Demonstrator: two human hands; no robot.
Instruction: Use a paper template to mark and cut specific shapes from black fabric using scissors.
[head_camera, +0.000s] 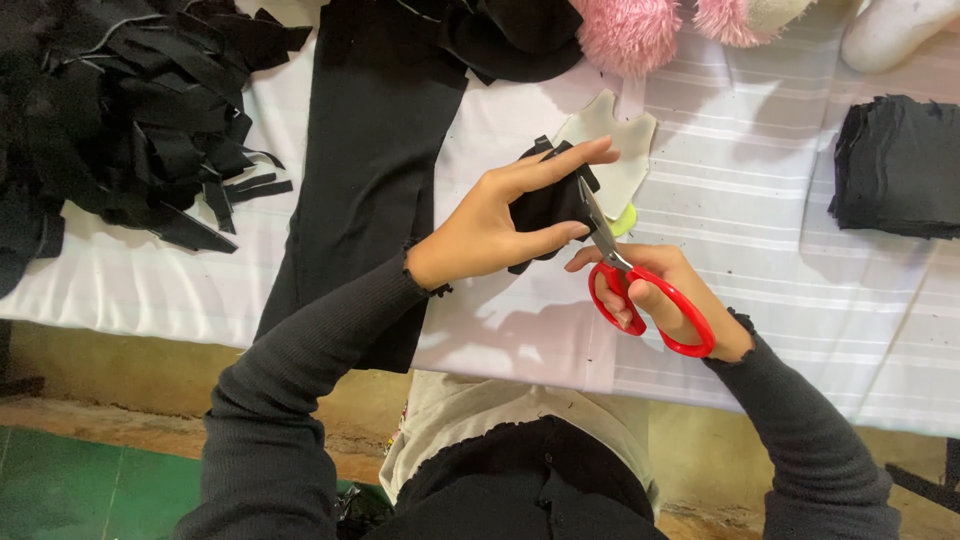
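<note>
My left hand (500, 215) pinches a small piece of black fabric (548, 203) between thumb and fingers, above a white striped cloth-covered table (760, 190). My right hand (655, 295) grips red-handled scissors (650, 290), whose metal blades point up and meet the right edge of the black piece. A beige cut-out pattern shape (625, 135) lies on the table just behind the fabric, with a small yellow-green object (625, 220) partly hidden under the blades.
A pile of black fabric scraps and strips (130, 110) fills the far left. A long black cloth (375, 150) hangs over the table's front edge. A neat stack of black cut pieces (895, 165) sits at right. Pink plush material (630, 30) lies at the back.
</note>
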